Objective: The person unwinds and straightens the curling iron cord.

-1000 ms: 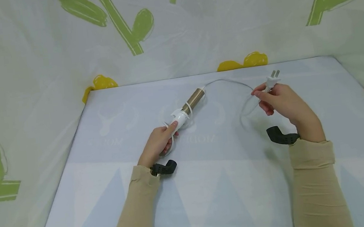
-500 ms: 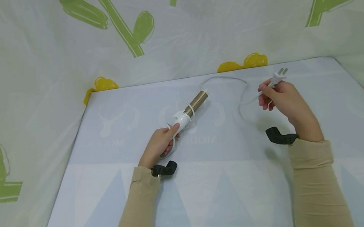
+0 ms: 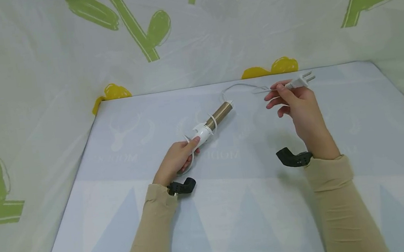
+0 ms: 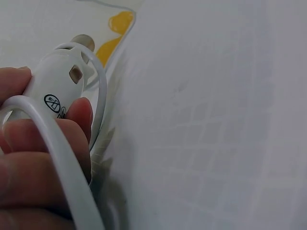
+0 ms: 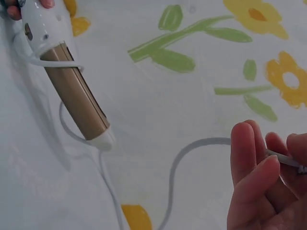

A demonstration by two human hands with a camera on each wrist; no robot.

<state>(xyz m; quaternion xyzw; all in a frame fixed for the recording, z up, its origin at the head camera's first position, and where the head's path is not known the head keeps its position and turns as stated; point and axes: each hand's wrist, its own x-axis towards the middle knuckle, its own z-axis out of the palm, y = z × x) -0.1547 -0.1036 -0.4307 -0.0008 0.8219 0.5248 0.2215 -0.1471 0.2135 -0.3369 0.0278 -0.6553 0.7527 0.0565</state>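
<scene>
A curling iron [image 3: 219, 115] with a gold barrel and white handle [image 4: 57, 84] slants over the table in the head view. My left hand [image 3: 176, 158] grips it by the handle, thumb on top. Its white cord [image 4: 56, 139] loops around the handle, fingers and barrel. From the barrel's tip end, more cord [image 5: 171, 184] runs across to my right hand [image 3: 303, 109], whose thumb and index finger pinch it at the base of the two-pin plug [image 3: 298, 82]. The plug's pins point right; the other right fingers are spread loosely.
The table [image 3: 226, 218] has a pale cover with blue triangles. Behind it hangs a white curtain [image 3: 232, 28] printed with green leaves and yellow flowers. A black wrist camera [image 3: 182, 186] sits at the left wrist, another black wrist camera [image 3: 294, 158] at the right.
My right hand first shifts slightly right, then moves left and turns, so the plug swings from pointing up to pointing right. The cord between the hands slackens. The left hand stays nearly still.
</scene>
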